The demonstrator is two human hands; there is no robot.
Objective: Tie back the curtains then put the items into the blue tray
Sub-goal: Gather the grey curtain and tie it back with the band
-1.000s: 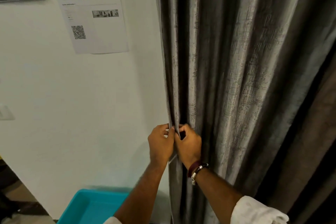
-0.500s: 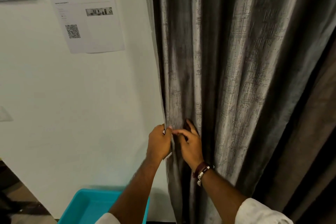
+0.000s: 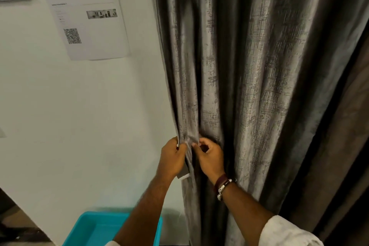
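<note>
both hands pinch the grey curtain's left edge.

Sheeny woven cloth curtain, glossy plastic tray, matt paper notice

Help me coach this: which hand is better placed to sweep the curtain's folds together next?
Probably the right hand: it lies on the curtain side by the loose folds, while the left hand pinches the edge beside the wall.
</note>
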